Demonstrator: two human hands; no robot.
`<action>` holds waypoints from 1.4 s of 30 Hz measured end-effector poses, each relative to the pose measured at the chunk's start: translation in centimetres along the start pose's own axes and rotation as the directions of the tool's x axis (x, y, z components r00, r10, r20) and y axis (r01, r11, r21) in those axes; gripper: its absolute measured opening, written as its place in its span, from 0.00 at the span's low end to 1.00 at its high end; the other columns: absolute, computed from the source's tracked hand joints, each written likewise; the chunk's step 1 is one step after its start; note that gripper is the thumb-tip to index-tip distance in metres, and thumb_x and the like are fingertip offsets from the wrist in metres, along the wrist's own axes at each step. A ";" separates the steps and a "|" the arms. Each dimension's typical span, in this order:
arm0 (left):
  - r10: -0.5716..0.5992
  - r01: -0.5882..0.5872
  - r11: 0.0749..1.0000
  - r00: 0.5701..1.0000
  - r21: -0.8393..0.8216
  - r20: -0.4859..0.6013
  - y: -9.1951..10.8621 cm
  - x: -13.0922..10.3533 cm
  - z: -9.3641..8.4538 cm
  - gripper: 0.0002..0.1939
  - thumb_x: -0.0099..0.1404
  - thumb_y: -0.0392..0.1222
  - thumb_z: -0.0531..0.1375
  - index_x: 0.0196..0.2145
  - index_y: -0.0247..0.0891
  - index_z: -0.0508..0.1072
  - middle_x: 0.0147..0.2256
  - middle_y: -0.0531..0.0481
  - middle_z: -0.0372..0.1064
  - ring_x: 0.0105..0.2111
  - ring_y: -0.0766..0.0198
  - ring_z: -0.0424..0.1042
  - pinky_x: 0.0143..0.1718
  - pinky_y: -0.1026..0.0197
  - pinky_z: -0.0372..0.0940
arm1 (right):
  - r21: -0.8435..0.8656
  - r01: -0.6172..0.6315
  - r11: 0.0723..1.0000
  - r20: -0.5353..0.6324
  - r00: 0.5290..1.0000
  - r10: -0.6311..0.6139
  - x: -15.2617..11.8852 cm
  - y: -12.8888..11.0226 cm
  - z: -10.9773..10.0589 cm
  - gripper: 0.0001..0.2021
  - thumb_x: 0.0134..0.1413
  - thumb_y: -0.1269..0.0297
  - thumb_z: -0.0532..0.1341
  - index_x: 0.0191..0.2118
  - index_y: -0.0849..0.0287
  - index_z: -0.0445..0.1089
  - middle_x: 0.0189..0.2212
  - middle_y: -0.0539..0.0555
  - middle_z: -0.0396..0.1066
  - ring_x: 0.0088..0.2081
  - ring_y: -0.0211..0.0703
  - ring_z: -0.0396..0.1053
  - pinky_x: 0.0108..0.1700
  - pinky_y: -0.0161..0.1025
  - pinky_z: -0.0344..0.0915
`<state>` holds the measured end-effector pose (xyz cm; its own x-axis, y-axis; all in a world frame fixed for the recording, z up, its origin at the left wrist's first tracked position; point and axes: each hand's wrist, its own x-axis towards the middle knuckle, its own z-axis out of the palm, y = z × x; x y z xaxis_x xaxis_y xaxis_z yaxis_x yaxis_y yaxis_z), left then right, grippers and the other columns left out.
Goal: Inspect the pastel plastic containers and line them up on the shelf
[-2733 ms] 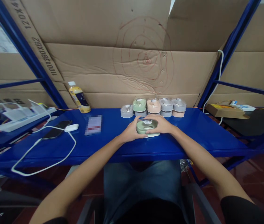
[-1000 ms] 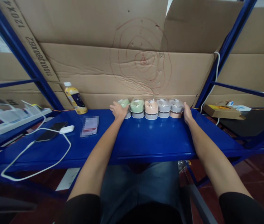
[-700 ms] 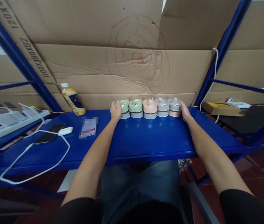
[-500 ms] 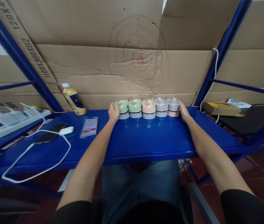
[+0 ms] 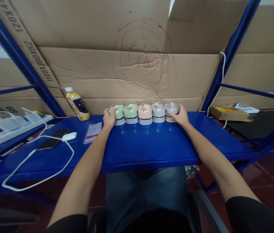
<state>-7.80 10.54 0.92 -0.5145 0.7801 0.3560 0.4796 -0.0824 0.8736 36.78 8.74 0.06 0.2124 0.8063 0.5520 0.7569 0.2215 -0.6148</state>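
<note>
Several small rounded containers stand side by side in a row at the back of the blue table (image 5: 141, 142), each with a clear domed top. The left-end green container (image 5: 119, 114) has a grey base. Its left side is gripped by my left hand (image 5: 108, 119), thumb in front. Rightward come another green container (image 5: 131, 112), a pink container (image 5: 145, 113) and a grey container (image 5: 158, 111). My right hand (image 5: 182, 116) closes round the right-end grey container (image 5: 171, 107), which has a pinkish base, thumb across its front. Fingers behind the containers are hidden.
A yellow drink bottle (image 5: 78, 105) leans by the left post. Near it lie a phone-like flat item (image 5: 93, 132), a dark phone (image 5: 51, 139), a white cable (image 5: 72, 152) and a power strip (image 5: 17, 129). Cardboard (image 5: 85, 71) backs the table; a small box (image 5: 231, 115) lies right.
The whole row of containers has slid left along the table between my two hands. My right thumb has come round to the front of the right-end container.
</note>
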 end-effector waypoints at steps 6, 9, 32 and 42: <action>0.047 -0.046 0.998 0.999 -0.041 0.011 -1.2 0.8 0.7 0.29 0.71 0.58 0.59 0.62 0.37 0.67 0.62 0.38 0.70 0.64 0.48 0.68 0.66 0.51 0.60 | -0.234 -0.036 0.972 -0.034 0.999 0.029 -1.1 -3.0 0.4 0.47 0.48 0.43 0.70 0.70 0.59 0.57 0.54 0.71 0.72 0.55 0.71 0.72 0.56 0.62 0.68; 0.065 -0.063 0.994 0.998 -0.087 0.026 -1.6 1.2 0.8 0.29 0.70 0.57 0.60 0.62 0.38 0.67 0.63 0.38 0.70 0.63 0.50 0.69 0.66 0.52 0.60 | -0.171 -0.058 0.984 -0.067 0.997 0.047 -0.9 -2.7 0.6 0.45 0.47 0.46 0.71 0.68 0.57 0.60 0.55 0.69 0.72 0.56 0.69 0.72 0.57 0.60 0.68; 0.525 -0.381 0.842 0.408 -0.383 0.747 4.4 -13.2 -0.1 0.58 0.46 0.53 0.79 0.69 0.42 0.59 0.58 0.35 0.71 0.60 0.40 0.72 0.62 0.36 0.65 | 0.501 0.217 0.838 0.687 0.489 -0.538 -7.4 -8.7 -1.6 0.51 0.41 0.51 0.77 0.71 0.52 0.59 0.69 0.59 0.63 0.68 0.61 0.63 0.70 0.57 0.60; 0.611 -0.509 0.767 0.394 -0.391 0.686 4.1 -14.4 0.9 0.61 0.49 0.56 0.78 0.72 0.42 0.53 0.63 0.36 0.67 0.62 0.39 0.69 0.62 0.41 0.66 | 0.247 0.504 0.828 0.525 0.648 -0.552 -9.5 -11.5 -0.2 0.47 0.44 0.39 0.73 0.68 0.50 0.64 0.61 0.62 0.70 0.60 0.67 0.70 0.61 0.64 0.68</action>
<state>2.21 -0.51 -0.93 0.5781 0.6827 0.4470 0.3519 -0.7028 0.6183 26.18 -1.56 2.06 -0.6040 0.6884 0.4016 0.5805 0.7253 -0.3701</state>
